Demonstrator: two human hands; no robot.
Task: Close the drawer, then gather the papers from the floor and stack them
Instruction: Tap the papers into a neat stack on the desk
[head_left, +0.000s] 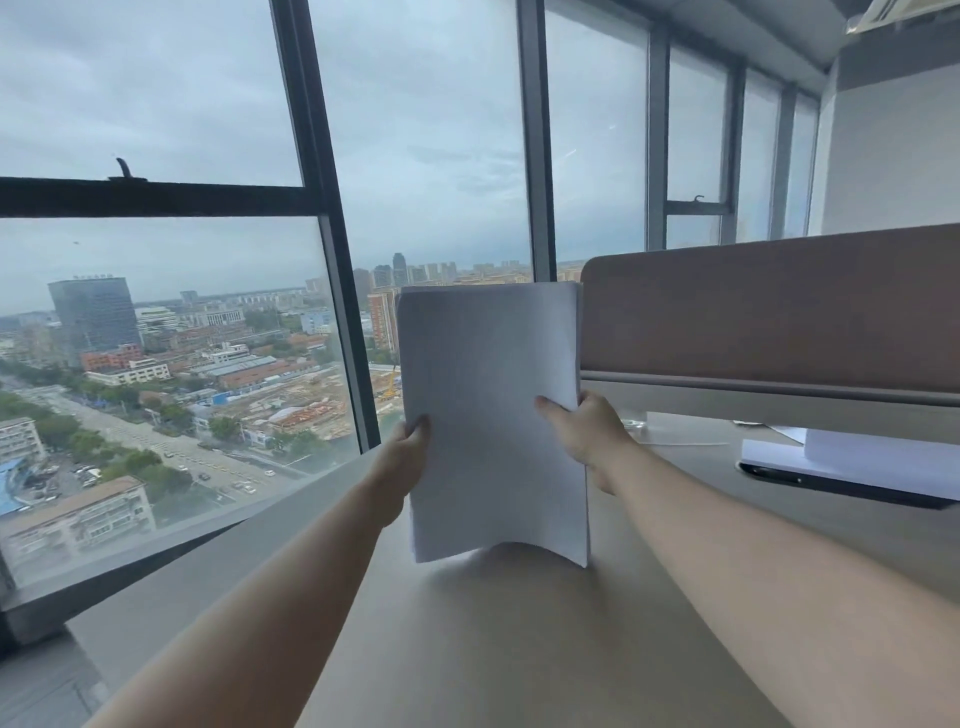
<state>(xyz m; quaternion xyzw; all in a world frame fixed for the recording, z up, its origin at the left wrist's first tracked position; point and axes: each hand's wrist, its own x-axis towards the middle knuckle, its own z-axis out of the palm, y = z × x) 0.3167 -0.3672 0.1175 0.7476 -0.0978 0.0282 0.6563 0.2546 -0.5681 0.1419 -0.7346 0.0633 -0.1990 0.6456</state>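
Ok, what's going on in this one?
A person holds a stack of white papers upright on a desk, left hand and right hand gripping its side edges. The bottom edge rests on the desktop and bows slightly. More paper lies further right by the divider. No drawer or floor is in view.

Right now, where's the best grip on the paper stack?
Grip the stack at its two long side edges, mid-height, one hand from each side, as the left hand and right hand do. It stands upright on the desk, bottom edge bowing, so side pressure likely keeps sheets aligned.
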